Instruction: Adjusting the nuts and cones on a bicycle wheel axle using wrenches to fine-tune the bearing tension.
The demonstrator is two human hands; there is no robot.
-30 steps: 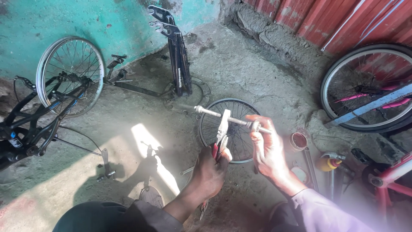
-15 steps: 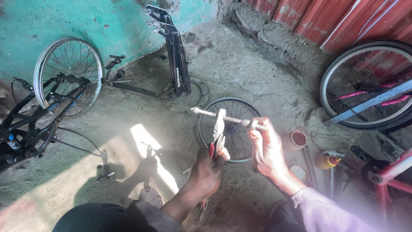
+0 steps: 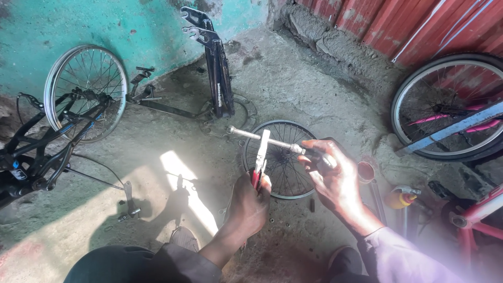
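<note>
The left hand [image 3: 249, 202] grips red-handled pliers [image 3: 260, 160], their nose pointing to 12 o'clock and biting the metal axle [image 3: 262, 137]. The axle's long axis runs 10 to 4 o'clock; the right hand [image 3: 335, 175] clasps its 4 o'clock end above the small wheel [image 3: 280, 181].

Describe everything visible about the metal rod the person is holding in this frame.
The metal rod is a thin, silvery-grey bar, held roughly level above the concrete ground and sloping slightly down toward the right. Its far left end carries a small nut-like piece. The right hand grips its dark right end, hiding that part. Near the middle, the pliers with red handles, held by the left hand, clamp it from below. A small spoked wheel lies on the ground beneath it.
</note>
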